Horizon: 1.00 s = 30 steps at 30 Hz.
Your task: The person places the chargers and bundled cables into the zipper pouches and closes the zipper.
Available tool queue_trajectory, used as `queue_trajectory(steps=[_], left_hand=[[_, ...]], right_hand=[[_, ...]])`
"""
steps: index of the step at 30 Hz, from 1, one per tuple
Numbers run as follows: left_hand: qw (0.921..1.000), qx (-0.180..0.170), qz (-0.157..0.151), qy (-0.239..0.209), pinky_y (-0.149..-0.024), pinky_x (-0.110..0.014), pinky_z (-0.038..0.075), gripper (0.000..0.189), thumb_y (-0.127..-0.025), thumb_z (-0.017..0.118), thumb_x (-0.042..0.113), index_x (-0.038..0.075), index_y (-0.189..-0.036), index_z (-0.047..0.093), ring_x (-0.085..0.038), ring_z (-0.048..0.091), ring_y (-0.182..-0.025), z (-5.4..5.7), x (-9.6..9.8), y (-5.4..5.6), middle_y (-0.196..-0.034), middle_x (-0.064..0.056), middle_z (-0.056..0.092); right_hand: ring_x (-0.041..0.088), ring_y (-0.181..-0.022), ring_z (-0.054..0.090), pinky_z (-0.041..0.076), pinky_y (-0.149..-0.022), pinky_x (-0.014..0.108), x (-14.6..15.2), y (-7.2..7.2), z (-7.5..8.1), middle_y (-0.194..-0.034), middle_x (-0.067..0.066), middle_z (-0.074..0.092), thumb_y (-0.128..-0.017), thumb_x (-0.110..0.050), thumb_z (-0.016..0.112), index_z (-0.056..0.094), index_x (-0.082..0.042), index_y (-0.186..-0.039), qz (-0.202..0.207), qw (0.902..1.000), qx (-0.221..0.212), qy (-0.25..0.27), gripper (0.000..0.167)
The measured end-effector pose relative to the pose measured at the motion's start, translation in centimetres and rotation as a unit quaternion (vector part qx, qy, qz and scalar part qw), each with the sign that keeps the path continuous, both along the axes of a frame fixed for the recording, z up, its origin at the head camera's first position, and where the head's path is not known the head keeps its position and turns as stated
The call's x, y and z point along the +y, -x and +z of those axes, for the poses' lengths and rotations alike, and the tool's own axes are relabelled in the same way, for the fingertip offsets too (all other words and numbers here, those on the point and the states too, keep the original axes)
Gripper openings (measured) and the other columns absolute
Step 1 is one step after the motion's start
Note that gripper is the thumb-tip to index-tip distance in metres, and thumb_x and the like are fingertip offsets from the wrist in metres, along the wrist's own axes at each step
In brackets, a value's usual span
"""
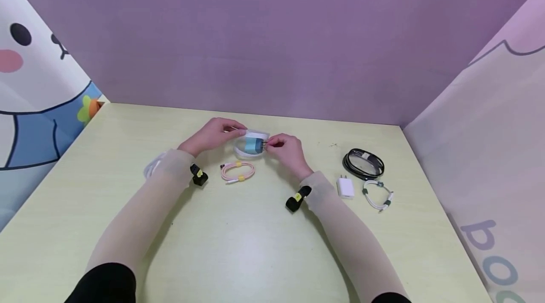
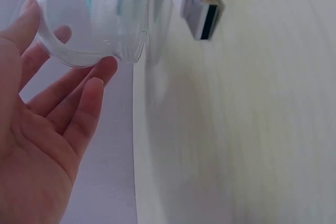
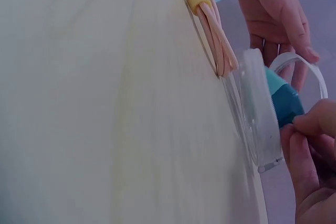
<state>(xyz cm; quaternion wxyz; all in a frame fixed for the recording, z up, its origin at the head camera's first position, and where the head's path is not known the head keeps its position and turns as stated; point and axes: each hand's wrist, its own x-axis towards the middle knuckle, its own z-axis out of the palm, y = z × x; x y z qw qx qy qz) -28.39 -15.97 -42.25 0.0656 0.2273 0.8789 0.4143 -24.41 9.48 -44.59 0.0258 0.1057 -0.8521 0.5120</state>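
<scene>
- One left hand (image 1: pixel 214 134) grips round clear plastic case (image 3: pixel 260 121).
- Right hand (image 1: pixel 288 151) pinches two-tone blue charger (image 1: pixel 255 145).
- Charger lies between, prongs (image 1: pixel 264 144) toward nearer right hand.

staged recording booth by the look of it; can't pin the building type. pale wood-look worktop (image 1: pixel 238 251) boxed in on three sides: plain purple backdrop (image 1: pixel 255 33) behind, cartoon-printed sheet (image 1: pixel 36 81) at left, pale lettered sheet (image 1: pixel 477 151) at right. pair of black wrist-worn cameras (image 1: pixel 199 176) fits a capture setup.
</scene>
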Motion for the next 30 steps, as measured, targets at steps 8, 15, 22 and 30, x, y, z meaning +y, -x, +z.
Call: queue_trajectory(steps=[8,15,22,30], left_hand=[[0.9999,-0.010,-0.008,0.004,-0.099,-0.045,0.047,0.036,-0.097,0.065,0.039,0.016,-0.123,0.071,-0.024,0.063,-0.111,-0.2,0.0,-0.1,-0.123,-0.006,0.068],[0.9998,-0.004,-0.006,0.019,-0.100,-0.045,0.046,0.035,-0.097,0.065,0.037,0.016,-0.124,0.071,-0.026,0.062,-0.113,-0.3,-0.2,-0.2,-0.123,-0.006,0.069],[0.9998,0.003,-0.006,0.017,-0.100,-0.043,0.047,0.032,-0.097,0.065,0.035,0.015,-0.121,0.073,-0.024,0.063,-0.113,-0.2,0.0,-0.5,-0.120,-0.004,0.070],[0.9999,-0.006,-0.006,0.014,-0.098,-0.041,0.048,0.032,-0.097,0.066,0.036,0.015,-0.121,0.073,-0.022,0.064,-0.111,-0.1,0.0,-0.7,-0.120,-0.003,0.070]], right_hand=[[0.019,-0.096,0.067,0.053,-0.088,0.032,-0.2,-0.4,0.3,-0.098,0.004,0.075,-0.086,-0.008,0.078,0.079,-0.007,-0.095,0.001,0.9997,-0.021,-0.014,0.009],[0.016,-0.095,0.068,0.054,-0.086,0.031,0.2,-0.5,0.2,-0.099,0.003,0.075,-0.087,-0.004,0.076,0.079,-0.008,-0.100,-0.008,0.9997,-0.015,-0.015,0.014],[0.019,-0.098,0.068,0.054,-0.088,0.033,0.7,-1.1,0.6,-0.103,0.005,0.075,-0.088,-0.003,0.074,0.078,-0.006,-0.103,0.022,0.9989,-0.016,-0.039,0.015],[0.021,-0.107,0.066,0.053,-0.091,0.031,0.3,-1.4,0.6,-0.116,0.009,0.071,-0.091,-0.003,0.070,0.074,-0.005,-0.115,0.098,0.9935,-0.044,-0.036,0.024]])
